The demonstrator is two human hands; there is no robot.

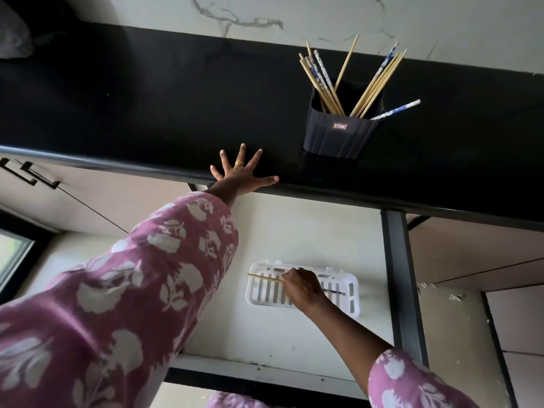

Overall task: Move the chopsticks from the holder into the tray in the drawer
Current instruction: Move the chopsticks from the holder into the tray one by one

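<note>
Black countertop (pixel 147 98), marbled white wall (pixel 265 13), beige cabinets (pixel 485 245)

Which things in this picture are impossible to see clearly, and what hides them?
Head view: the right hand covers the middle of the chopstick it holds over the tray; one or two, unclear.
Head view: the holder hides the lower ends of its chopsticks.
Head view: the label on the holder is too small to read.

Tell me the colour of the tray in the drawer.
The tray is white, slotted; clearest in the head view.
</note>
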